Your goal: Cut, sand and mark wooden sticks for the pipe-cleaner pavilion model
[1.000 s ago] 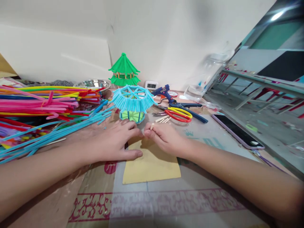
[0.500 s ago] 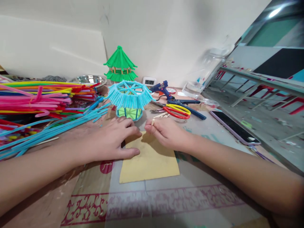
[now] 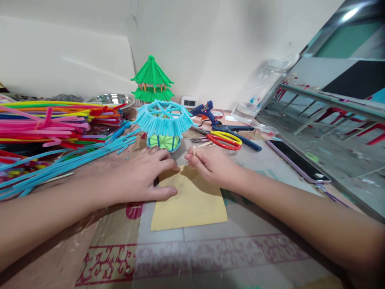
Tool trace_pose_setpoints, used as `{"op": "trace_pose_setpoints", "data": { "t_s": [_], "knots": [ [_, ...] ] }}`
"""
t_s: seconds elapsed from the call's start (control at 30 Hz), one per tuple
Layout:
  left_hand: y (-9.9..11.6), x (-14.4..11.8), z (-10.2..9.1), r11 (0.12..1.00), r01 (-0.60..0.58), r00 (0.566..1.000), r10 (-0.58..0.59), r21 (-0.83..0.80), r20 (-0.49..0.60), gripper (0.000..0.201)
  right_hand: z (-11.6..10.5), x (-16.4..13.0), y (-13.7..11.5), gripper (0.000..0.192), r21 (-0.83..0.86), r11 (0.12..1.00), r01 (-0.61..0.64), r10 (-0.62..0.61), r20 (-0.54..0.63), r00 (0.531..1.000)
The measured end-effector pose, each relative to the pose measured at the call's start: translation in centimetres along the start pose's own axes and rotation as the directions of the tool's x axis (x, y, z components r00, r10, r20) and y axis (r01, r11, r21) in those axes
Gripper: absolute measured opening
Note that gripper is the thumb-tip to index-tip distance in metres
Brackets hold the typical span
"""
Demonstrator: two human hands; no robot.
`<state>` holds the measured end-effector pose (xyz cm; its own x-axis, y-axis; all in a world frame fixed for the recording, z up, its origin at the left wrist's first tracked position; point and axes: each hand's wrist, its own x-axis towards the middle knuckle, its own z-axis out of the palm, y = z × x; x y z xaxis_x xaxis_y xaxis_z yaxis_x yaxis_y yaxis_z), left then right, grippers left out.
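pinching a short wooden stick (image 3: pixel 194 151) between thumb and curled fingers, the right hand (image 3: pixel 212 166) holds it upright just above the far edge of the tan paper sheet (image 3: pixel 189 202), only the pale tip showing above the knuckles. the left hand (image 3: pixel 141 176) lies flat and unclenched, grasping nothing, its fingertips pressing the sheet's left part down against the table cover (image 3: pixel 192 253). the stick looks light and stiff, thin enough to snap if bent, so a hold near its middle with gentle pressure seems wisest; smooth wood may twist between the fingers. the sheet reads as thin and floppy, likely to slide on the glossy cover unless pinned as it is now. just beyond the hands stands the blue pipe-cleaner roof model (image 3: pixel 164 120) on its green base, which looks soft-fringed and easily crushed. behind it is a green pagoda model (image 3: pixel 152 80). to the left lies a heap of coloured pipe cleaners (image 3: pixel 54 124), with loose blue ones (image 3: pixel 69 164) stretching toward the left wrist. to the right are red-and-yellow scissors (image 3: pixel 224 140), a blue glue gun (image 3: pixel 206 110), and a phone (image 3: pixel 297 160) lying flat, well apart from the hands.
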<state>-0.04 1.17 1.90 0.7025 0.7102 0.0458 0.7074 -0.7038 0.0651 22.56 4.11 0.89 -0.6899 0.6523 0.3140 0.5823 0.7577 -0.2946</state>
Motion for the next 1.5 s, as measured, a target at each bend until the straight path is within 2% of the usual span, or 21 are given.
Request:
{"op": "trace_pose_setpoints", "data": {
  "t_s": [0.1, 0.17, 0.3, 0.43, 0.5, 0.63, 0.7, 0.73, 0.77, 0.8, 0.83, 0.9, 0.93, 0.97, 1.03, 1.1, 1.17, 1.5],
  "knots": [
    [0.0, 0.0, -0.1, 1.000, -0.008, 1.000, 0.008, 0.021, 0.006, 0.051, 0.1, 0.2, -0.4, 0.037, 0.116, 0.991, 0.063, -0.068, 0.046, 0.997],
    [0.0, 0.0, 0.0, 1.000, -0.010, 1.000, 0.010, 0.027, 0.001, 0.050, 0.1, 0.3, -0.5, 0.038, 0.087, 0.994, 0.072, -0.077, 0.058, 0.995],
    [-0.1, 0.0, 0.3, 1.000, -0.014, 0.999, 0.014, -0.009, -0.045, 0.048, 0.0, 0.2, -0.4, 0.041, -0.034, 0.999, 0.018, -0.018, 0.028, 0.999],
    [-0.1, 0.1, 0.5, 0.999, -0.019, 0.999, 0.018, -0.029, -0.049, 0.048, 0.1, 0.2, -0.7, 0.038, 0.091, 0.995, 0.049, -0.053, 0.043, 0.998],
    [-0.1, 0.1, 0.4, 1.000, -0.018, 0.999, 0.017, -0.023, -0.039, 0.049, 0.0, 0.2, -0.8, 0.038, 0.083, 0.994, 0.065, -0.071, 0.068, 0.995],
    [0.0, 0.0, 0.0, 1.000, -0.014, 1.000, 0.014, -0.027, -0.024, 0.048, -0.3, 0.0, -0.4, 0.039, -0.116, 0.993, 0.000, 0.004, 0.032, 0.999],
    [0.1, 0.0, -0.2, 1.000, -0.008, 1.000, 0.008, -0.027, -0.009, 0.047, -0.2, -0.3, -0.3, 0.037, -0.065, 0.997, -0.046, 0.045, -0.011, 0.999],
    [0.1, -0.1, -0.2, 1.000, -0.003, 1.000, 0.003, -0.030, -0.006, 0.046, -0.1, -0.3, -0.3, 0.036, 0.042, 0.996, -0.074, 0.076, -0.044, 0.996],
    [0.1, -0.1, -0.1, 0.999, 0.002, 1.000, -0.003, -0.042, -0.011, 0.046, 0.0, -0.4, -0.4, 0.035, 0.206, 0.972, -0.109, 0.125, -0.065, 0.990],
    [0.0, -0.1, 0.0, 0.998, 0.005, 1.000, -0.007, -0.063, -0.022, 0.046, 0.1, -0.3, -0.4, 0.034, 0.408, 0.901, -0.146, 0.186, -0.061, 0.981],
    [-0.1, -0.2, 0.2, 0.996, 0.004, 0.999, -0.008, -0.092, -0.042, 0.045, 0.3, -0.3, -0.5, 0.032, 0.611, 0.772, -0.175, 0.243, -0.029, 0.970],
    [-0.4, -0.2, 0.7, 0.988, -0.015, 0.994, -0.002, -0.155, -0.112, 0.043, 0.5, 0.1, -0.5, 0.027, 0.879, 0.421, -0.224, 0.296, 0.100, 0.950],
    [-0.4, -0.2, 0.9, 0.983, -0.029, 0.988, 0.000, -0.183, -0.154, 0.039, 0.6, 0.3, -0.5, 0.024, 0.933, 0.263, -0.247, 0.289, 0.168, 0.942],
    [-0.4, -0.2, 1.1, 0.977, -0.043, 0.979, 0.000, -0.208, -0.203, 0.035, 0.6, 0.4, -0.4, 0.021, 0.952, 0.141, -0.270, 0.273, 0.225, 0.935],
    [0.0, -0.2, 1.2, 0.964, -0.060, 0.954, -0.021, -0.260, -0.298, 0.028, 0.6, 0.7, -0.2, 0.018, 0.949, -0.011, -0.315, 0.253, 0.307, 0.917],
    [0.5, -0.2, 1.1, 0.944, -0.063, 0.927, -0.065, -0.325, -0.370, 0.022, 0.6, 0.9, 0.0, 0.017, 0.938, -0.078, -0.338, 0.237, 0.347, 0.907],
    [1.1, -0.2, 0.9, 0.920, -0.064, 0.912, -0.104, -0.386, -0.397, 0.017, 0.5, 0.9, 0.1, 0.016, 0.936, -0.094, -0.339, 0.225, 0.351, 0.909],
    [1.4, -0.1, 0.8, 0.902, -0.077, 0.919, -0.101, -0.426, -0.380, 0.015, 0.7, 0.8, -0.4, 0.013, 0.949, -0.058, -0.309, 0.176, 0.314, 0.933]
  ]
}}
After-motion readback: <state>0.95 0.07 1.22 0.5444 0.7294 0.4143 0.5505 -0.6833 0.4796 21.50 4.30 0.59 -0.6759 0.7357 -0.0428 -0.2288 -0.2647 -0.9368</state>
